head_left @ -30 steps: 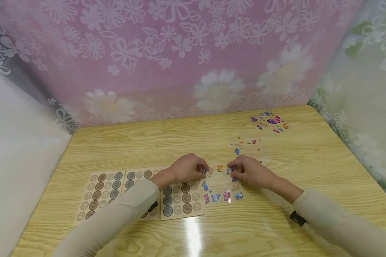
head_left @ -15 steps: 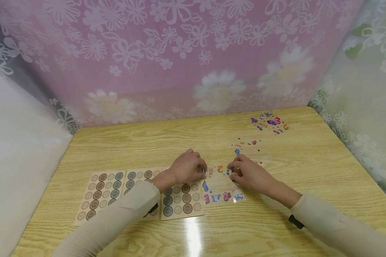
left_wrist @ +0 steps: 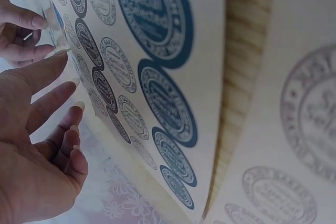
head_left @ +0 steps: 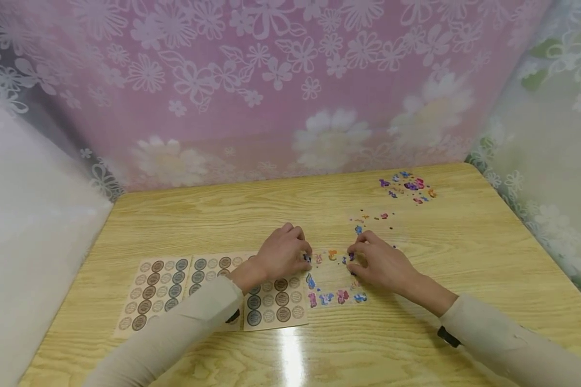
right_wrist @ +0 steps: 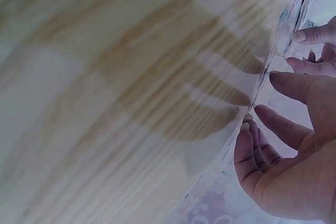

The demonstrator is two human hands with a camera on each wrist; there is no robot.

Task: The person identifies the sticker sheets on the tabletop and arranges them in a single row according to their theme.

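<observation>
With our left hand (head_left: 283,250), we hold thumb and forefinger spread apart at the upper left edge of a clear, square plastic film sheet (head_left: 328,277) bordered with small multicoloured figures. Our right hand (head_left: 383,264) stands at the upper right edge, thumb and forefinger likewise separated; we cannot tell how firmly either hand touches the film. The film sheet lies between both hands on a pale yellow wood-grain table (head_left: 222,215), just beside the rightmost of three cream paper sheets (head_left: 276,321) carrying rows of round brown, blue-grey and pale labels. Beyond our right hand, we locate sparse coloured figures (head_left: 384,216) and, near the far edge, a denser multicoloured cluster (head_left: 411,186).
</observation>
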